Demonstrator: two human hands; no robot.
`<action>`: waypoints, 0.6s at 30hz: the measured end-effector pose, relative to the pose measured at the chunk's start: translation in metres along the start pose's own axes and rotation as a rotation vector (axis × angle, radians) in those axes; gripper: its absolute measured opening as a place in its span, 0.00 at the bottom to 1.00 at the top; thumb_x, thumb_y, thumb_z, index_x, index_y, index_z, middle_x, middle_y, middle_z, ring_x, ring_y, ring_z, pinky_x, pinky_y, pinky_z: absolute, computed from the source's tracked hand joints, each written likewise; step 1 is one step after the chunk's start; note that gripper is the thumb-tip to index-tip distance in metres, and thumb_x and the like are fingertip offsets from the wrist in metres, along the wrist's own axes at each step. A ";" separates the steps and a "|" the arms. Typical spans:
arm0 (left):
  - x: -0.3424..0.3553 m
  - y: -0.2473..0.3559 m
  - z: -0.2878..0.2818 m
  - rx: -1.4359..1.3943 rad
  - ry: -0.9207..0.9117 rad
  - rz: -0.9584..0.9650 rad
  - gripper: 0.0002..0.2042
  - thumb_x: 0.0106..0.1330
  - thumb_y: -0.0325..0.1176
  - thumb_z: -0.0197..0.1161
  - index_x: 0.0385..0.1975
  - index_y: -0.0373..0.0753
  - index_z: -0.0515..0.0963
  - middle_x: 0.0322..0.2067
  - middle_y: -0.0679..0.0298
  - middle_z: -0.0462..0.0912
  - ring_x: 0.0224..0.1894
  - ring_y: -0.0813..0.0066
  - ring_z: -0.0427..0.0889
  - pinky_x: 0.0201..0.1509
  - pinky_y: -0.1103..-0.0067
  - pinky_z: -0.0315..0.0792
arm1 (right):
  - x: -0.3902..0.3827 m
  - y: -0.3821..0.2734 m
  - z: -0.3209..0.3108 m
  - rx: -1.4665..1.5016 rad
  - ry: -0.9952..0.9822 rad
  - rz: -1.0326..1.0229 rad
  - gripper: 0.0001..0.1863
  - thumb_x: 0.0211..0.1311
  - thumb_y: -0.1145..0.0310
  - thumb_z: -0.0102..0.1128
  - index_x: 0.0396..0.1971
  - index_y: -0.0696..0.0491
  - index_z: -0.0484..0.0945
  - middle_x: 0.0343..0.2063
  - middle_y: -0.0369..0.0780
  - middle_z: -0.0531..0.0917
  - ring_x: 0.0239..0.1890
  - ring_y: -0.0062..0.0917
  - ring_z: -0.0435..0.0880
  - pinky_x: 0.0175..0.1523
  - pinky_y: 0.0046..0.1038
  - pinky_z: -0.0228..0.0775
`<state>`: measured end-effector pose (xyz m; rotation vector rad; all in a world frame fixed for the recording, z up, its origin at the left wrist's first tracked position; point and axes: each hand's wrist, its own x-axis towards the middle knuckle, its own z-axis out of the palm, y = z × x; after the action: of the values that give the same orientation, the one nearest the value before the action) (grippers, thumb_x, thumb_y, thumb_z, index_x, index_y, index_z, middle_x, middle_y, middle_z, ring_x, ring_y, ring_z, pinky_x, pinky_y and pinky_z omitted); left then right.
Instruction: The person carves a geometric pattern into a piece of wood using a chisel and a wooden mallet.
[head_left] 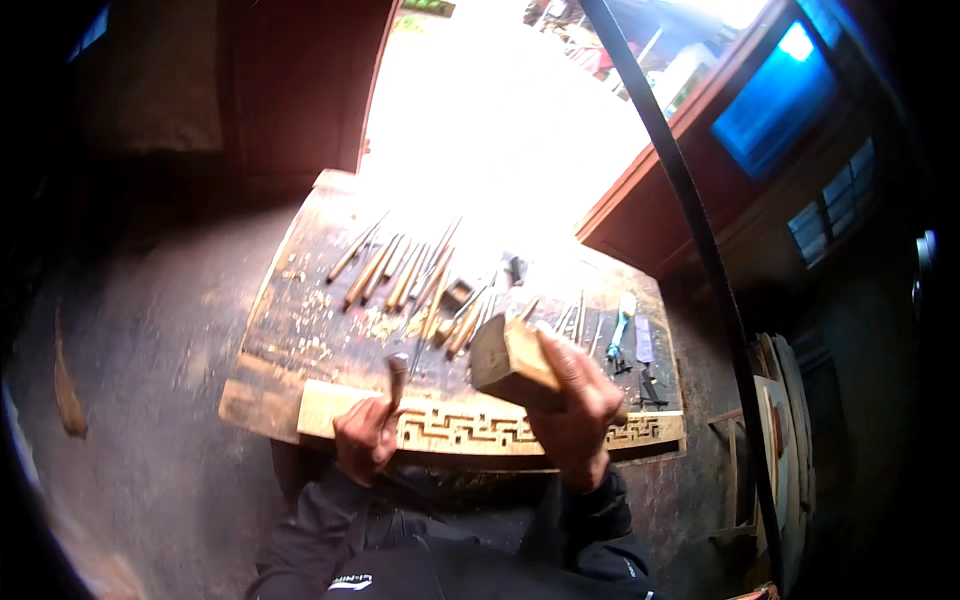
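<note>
My left hand (364, 438) is closed around a chisel (398, 368), whose wooden handle end sticks up above my fist. Its blade is hidden by my hand. Under that hand lies a long pale wooden board (325, 400) with a cut geometric fretwork pattern, set along the near edge of the workbench. My right hand (578, 415) grips a blocky wooden mallet (515, 360), raised over the board and to the right of the chisel. The mallet and chisel are apart. Part of the fretwork is covered by my right hand.
Several wood-handled carving tools (385, 270) lie across the worn workbench (285, 345) among wood shavings (375, 322). A brush with a blue-green handle (620, 325) lies at the right. Wooden boards (785, 430) lean farther right. A dark strap (700, 210) crosses the view before a bright doorway.
</note>
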<state>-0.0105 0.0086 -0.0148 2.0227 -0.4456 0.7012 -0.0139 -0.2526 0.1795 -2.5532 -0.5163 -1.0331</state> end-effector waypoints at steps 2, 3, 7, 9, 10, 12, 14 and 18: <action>-0.008 0.003 0.000 -0.035 0.047 -0.106 0.03 0.74 0.25 0.72 0.42 0.35 0.84 0.29 0.52 0.84 0.31 0.46 0.87 0.33 0.58 0.77 | -0.020 0.004 0.008 -0.045 -0.047 0.078 0.31 0.58 0.76 0.79 0.65 0.55 0.87 0.53 0.52 0.93 0.54 0.49 0.95 0.60 0.41 0.88; -0.010 -0.003 0.005 -0.060 0.096 -0.200 0.03 0.76 0.25 0.71 0.43 0.34 0.85 0.29 0.51 0.85 0.32 0.45 0.88 0.34 0.59 0.78 | -0.025 0.005 0.010 -0.042 -0.078 0.141 0.33 0.57 0.77 0.77 0.66 0.53 0.87 0.54 0.49 0.93 0.54 0.47 0.95 0.60 0.41 0.87; 0.011 0.005 -0.004 -0.169 0.154 -0.453 0.06 0.81 0.28 0.70 0.47 0.31 0.86 0.33 0.54 0.92 0.35 0.60 0.94 0.42 0.69 0.84 | -0.076 0.052 0.016 -0.112 -0.165 0.316 0.36 0.56 0.76 0.79 0.69 0.45 0.86 0.57 0.46 0.93 0.55 0.44 0.94 0.59 0.40 0.87; 0.015 0.004 -0.002 -0.459 0.213 -0.538 0.08 0.82 0.27 0.70 0.52 0.31 0.82 0.36 0.61 0.92 0.39 0.77 0.89 0.49 0.76 0.82 | -0.087 0.049 0.016 -0.124 -0.216 0.387 0.37 0.56 0.73 0.83 0.70 0.45 0.86 0.57 0.46 0.93 0.55 0.44 0.94 0.59 0.39 0.86; 0.016 0.003 -0.003 -0.510 0.194 -0.618 0.08 0.82 0.25 0.69 0.53 0.30 0.81 0.38 0.62 0.92 0.41 0.78 0.89 0.50 0.78 0.82 | -0.103 0.053 0.024 -0.130 -0.238 0.411 0.38 0.56 0.72 0.84 0.70 0.44 0.86 0.57 0.46 0.93 0.55 0.44 0.94 0.59 0.39 0.86; 0.007 -0.010 0.002 -0.586 0.197 -0.604 0.09 0.82 0.25 0.69 0.55 0.29 0.80 0.41 0.61 0.93 0.44 0.79 0.90 0.52 0.80 0.83 | -0.121 0.056 0.031 -0.163 -0.252 0.449 0.38 0.57 0.71 0.86 0.70 0.45 0.86 0.56 0.46 0.93 0.55 0.43 0.95 0.58 0.38 0.86; 0.003 -0.011 0.002 -0.624 0.171 -0.569 0.11 0.84 0.25 0.67 0.60 0.30 0.77 0.45 0.59 0.93 0.48 0.77 0.91 0.57 0.80 0.84 | -0.138 0.058 0.039 -0.143 -0.226 0.483 0.37 0.58 0.68 0.88 0.70 0.45 0.86 0.55 0.46 0.94 0.53 0.44 0.95 0.58 0.39 0.86; 0.000 -0.003 -0.001 -0.555 0.185 -0.567 0.08 0.82 0.22 0.68 0.54 0.28 0.81 0.43 0.60 0.94 0.48 0.76 0.92 0.55 0.79 0.84 | -0.151 0.050 0.043 -0.127 -0.206 0.482 0.39 0.56 0.66 0.90 0.70 0.48 0.85 0.55 0.45 0.93 0.54 0.45 0.94 0.59 0.39 0.85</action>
<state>-0.0090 0.0115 -0.0164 1.4367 0.0543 0.3516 -0.0671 -0.3081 0.0338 -2.7104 0.1261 -0.6518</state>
